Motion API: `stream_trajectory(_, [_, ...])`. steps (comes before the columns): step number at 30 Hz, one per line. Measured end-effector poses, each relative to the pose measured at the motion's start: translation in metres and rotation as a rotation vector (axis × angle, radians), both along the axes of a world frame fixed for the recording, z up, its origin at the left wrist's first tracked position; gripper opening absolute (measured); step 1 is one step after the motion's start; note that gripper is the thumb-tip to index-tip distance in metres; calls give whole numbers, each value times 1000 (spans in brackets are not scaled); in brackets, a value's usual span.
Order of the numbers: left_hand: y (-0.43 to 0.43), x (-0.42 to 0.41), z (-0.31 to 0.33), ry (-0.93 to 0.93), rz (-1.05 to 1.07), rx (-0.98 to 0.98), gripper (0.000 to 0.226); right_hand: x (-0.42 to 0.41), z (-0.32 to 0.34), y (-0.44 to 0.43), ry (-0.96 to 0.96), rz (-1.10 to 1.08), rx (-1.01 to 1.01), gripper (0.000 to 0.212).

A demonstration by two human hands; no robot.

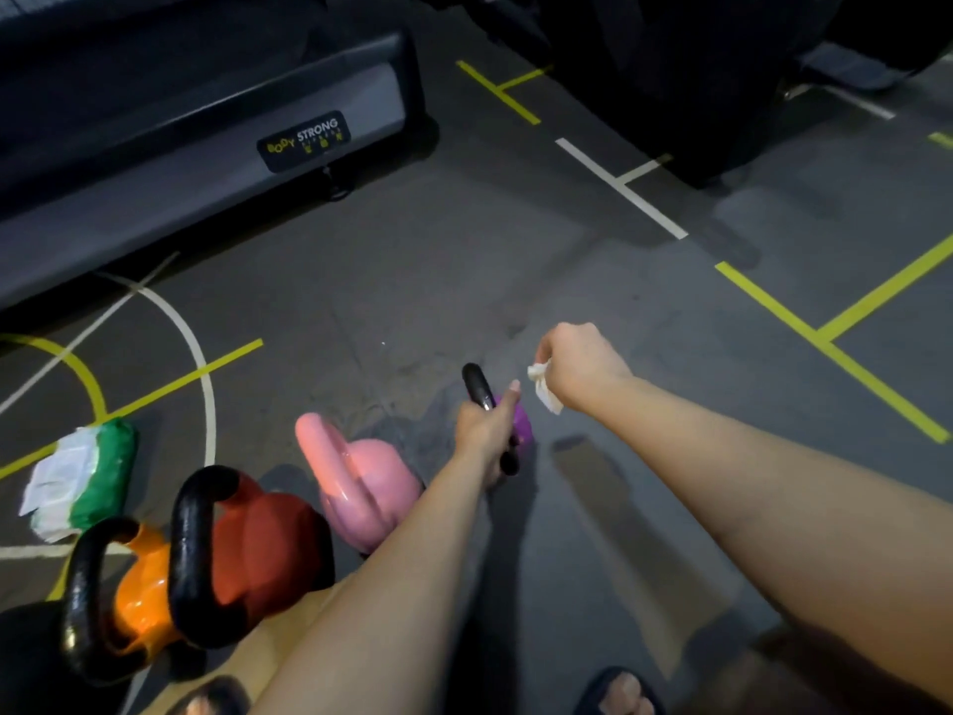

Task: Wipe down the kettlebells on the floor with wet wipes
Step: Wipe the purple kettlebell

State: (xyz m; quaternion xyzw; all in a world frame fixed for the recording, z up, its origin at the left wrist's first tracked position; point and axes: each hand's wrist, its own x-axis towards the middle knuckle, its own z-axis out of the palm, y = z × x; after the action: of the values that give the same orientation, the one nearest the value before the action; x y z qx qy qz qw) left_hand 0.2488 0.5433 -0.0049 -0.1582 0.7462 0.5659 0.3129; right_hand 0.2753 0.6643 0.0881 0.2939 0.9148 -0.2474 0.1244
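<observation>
The purple kettlebell (522,424) is seen on the grey floor (412,281) just below the centre of the frame, with most of its body hidden behind the left hand (485,430). Its black handle is enclosed by the grip of that hand: the fingers are curled round the bar and the thumb is laid along it, pointing toward the top of the frame. Whether the base rests on the floor or is raised cannot be told.

A crumpled white wet wipe (544,389) is pinched in the grip of the right hand (580,363), which is held just right of the handle and slightly above it. The wipe hangs below the closed fingers, near the left thumb tip but apart from the kettlebell.

A row of kettlebells is set out toward the lower left. A pink kettlebell (371,487) stands just beside the left forearm, followed by a red kettlebell (268,554) and an orange kettlebell (142,590), the last two with black handles. All three surfaces are glossy.

A green-and-white pack of wet wipes (82,477) lies on the floor at the left edge, apart from the row. The upper left is filled by a treadmill base (206,162) with a "BODY STRONG" label. The floor is crossed by yellow and white lines, and two feet in dark sandals (619,691) are cut off by the bottom edge.
</observation>
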Motion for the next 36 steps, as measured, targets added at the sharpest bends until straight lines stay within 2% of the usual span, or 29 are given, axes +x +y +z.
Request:
stream_trajectory(2, [-21, -2, -6, 70, -104, -189, 49, 0, -5, -4, -32, 24, -4, 20])
stream_trajectory(4, [-45, 4, -9, 117, -307, -362, 55, -3, -8, -8, -54, 48, -7, 23])
stream_trajectory(7, [-66, 36, -16, 224, -596, -525, 49, -8, -14, -17, -65, 77, -2, 23])
stream_trajectory(10, [-82, 61, -13, 284, -736, -601, 42, -8, -22, -33, -95, 104, -15, 26])
stream_trajectory(17, [-156, 76, -14, 183, -693, -501, 27, 17, -28, -67, -181, 147, -19, 23])
stream_trajectory(20, [-189, 79, -14, 190, -658, -504, 30, 38, -29, -86, -249, 131, -53, 24])
stream_trajectory(24, [-233, 84, -14, 239, -724, -497, 32, 59, -26, -114, -293, 152, -97, 26])
stream_trajectory(27, [-258, 89, -17, 218, -740, -484, 38, 63, -29, -131, -205, 36, -222, 17])
stream_trajectory(30, [-270, 89, -20, 177, -683, -419, 35, 72, -60, -169, -48, -269, -622, 15])
stream_trajectory(32, [-273, 87, -23, 149, -663, -378, 31, 92, -100, -198, 128, -439, -600, 13])
stream_trajectory(34, [-276, 87, -23, 148, -626, -341, 28, 120, -140, -219, 171, -490, -551, 21])
stream_trajectory(36, [-279, 90, -25, 145, -630, -339, 24, 140, -165, -233, 207, -519, -627, 28])
